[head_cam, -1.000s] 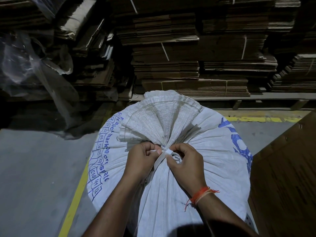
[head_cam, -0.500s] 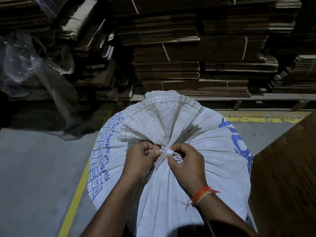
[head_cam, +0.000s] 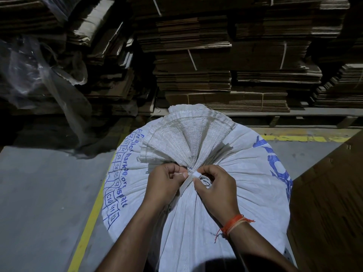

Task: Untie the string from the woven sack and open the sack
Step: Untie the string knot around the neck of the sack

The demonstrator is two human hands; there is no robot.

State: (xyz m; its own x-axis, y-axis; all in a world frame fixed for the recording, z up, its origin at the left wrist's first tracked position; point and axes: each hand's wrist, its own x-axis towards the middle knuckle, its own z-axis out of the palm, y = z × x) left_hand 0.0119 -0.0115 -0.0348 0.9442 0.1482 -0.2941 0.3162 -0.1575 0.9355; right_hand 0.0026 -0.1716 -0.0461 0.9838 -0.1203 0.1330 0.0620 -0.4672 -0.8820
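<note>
A full white woven sack [head_cam: 245, 173] with blue print stands upright in front of me. Its mouth is gathered into a fanned ruffle [head_cam: 182, 138] above a tight neck. A flat white string [head_cam: 189, 178] is tied round that neck, with a strip hanging down between my hands. My left hand [head_cam: 165, 185] pinches the string at the knot from the left. From the right, my right hand [head_cam: 216, 185] pinches the string's other end beside the knot; an orange thread is tied on that wrist. The knot itself is mostly hidden by my fingers.
Tall stacks of flattened cardboard [head_cam: 225, 65] on a pallet stand close behind the sack. Clear plastic sheeting [head_cam: 35, 75] hangs at the left. A brown cardboard sheet [head_cam: 330, 203] leans at the right. A yellow line [head_cam: 88, 228] runs along the grey concrete floor at the left.
Both hands stay at the neck, working the string with small finger shifts. The sack is still tied and has not moved.
</note>
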